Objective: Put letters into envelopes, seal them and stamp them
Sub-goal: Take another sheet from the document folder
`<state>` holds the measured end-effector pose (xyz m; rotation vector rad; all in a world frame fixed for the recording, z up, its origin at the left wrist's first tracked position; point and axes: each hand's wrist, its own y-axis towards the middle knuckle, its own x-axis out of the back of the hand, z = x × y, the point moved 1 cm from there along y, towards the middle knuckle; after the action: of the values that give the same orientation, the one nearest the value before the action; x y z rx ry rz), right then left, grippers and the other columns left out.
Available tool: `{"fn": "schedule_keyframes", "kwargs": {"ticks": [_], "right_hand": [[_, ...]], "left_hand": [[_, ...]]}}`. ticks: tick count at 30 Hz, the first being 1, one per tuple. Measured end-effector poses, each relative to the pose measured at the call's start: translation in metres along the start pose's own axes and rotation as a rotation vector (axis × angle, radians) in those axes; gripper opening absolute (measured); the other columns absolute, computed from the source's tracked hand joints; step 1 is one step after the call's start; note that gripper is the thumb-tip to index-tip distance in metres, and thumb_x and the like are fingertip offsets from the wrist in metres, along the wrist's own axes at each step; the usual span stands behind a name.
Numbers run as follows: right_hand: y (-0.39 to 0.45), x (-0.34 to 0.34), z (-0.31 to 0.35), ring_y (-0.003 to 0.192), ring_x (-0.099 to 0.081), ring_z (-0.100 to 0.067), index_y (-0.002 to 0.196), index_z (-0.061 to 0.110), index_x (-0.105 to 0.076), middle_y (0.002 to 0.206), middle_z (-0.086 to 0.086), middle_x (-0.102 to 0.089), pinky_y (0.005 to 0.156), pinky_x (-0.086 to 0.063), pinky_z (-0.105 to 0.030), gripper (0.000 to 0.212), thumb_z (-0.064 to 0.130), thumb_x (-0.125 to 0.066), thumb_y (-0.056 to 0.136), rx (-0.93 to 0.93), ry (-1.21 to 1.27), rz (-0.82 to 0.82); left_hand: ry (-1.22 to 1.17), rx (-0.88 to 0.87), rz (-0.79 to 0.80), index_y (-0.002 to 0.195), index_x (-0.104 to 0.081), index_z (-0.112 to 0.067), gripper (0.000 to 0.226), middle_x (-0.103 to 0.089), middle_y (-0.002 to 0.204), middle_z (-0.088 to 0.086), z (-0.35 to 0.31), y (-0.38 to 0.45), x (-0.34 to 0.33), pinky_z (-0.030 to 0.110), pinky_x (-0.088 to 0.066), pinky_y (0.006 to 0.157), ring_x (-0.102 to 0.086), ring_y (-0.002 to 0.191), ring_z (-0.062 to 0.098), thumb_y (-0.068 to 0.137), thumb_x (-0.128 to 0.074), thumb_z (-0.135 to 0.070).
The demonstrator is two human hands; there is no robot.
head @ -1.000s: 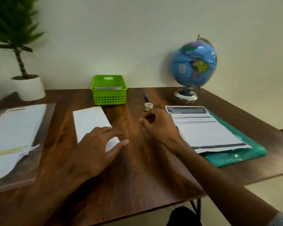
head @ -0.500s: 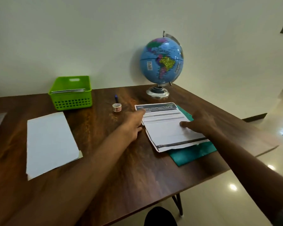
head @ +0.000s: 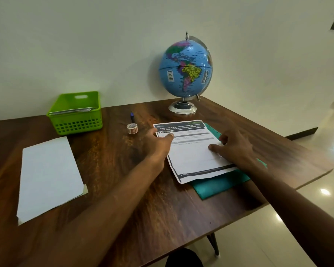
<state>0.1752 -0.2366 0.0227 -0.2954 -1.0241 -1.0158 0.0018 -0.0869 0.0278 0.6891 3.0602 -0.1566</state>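
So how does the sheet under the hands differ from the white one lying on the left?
The printed sheet carries dark bars and text; the white envelope is blank. The printed sheet lies on a teal folder, the white envelope straight on the table. The left hand and right hand rest on the printed sheet; the white envelope lies untouched. Both lie flat.

Dim room, floor (head: 297, 218) glare at right, wide-angle edge distortion.

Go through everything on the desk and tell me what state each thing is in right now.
Printed letter: unfolded, flat on the teal folder, both hands on it.
Left hand: open, on letter's left edge.
Right hand: open, fingers spread.
White envelope: flat, untouched.
Stamp roll: lying untouched.
Green basket: holding papers.
Pen: lying flat.
Globe: upright.
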Motion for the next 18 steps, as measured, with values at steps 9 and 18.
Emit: {"fn": "schedule_keyframes", "kwargs": {"ticks": [9,18], "right_hand": [[-0.008,-0.01,0.018,0.089,-0.071,-0.018,0.107,0.011,-0.076,0.101,-0.005,-0.076,0.077,-0.056,-0.027,0.033,0.015,-0.091,0.078,0.074,0.332,0.072],[-0.006,-0.024,0.044,0.103,-0.073,-0.026,0.129,0.016,-0.066,0.113,-0.008,-0.075,0.091,-0.061,-0.042,0.052,0.018,-0.088,0.082,-0.088,0.792,0.241]], "left_hand": [[-0.182,0.113,-0.023,0.119,-0.059,-0.017,0.042,-0.068,0.125,0.013,0.004,0.01,0.023,0.052,-0.06,0.089,-0.071,0.099,0.032,0.084,-0.077,0.0],[-0.196,-0.037,0.165,0.129,-0.06,-0.009,0.055,-0.073,0.12,0.013,0.004,0.017,0.089,0.037,-0.061,0.081,-0.073,0.101,0.026,0.079,-0.08,0.001]]}}
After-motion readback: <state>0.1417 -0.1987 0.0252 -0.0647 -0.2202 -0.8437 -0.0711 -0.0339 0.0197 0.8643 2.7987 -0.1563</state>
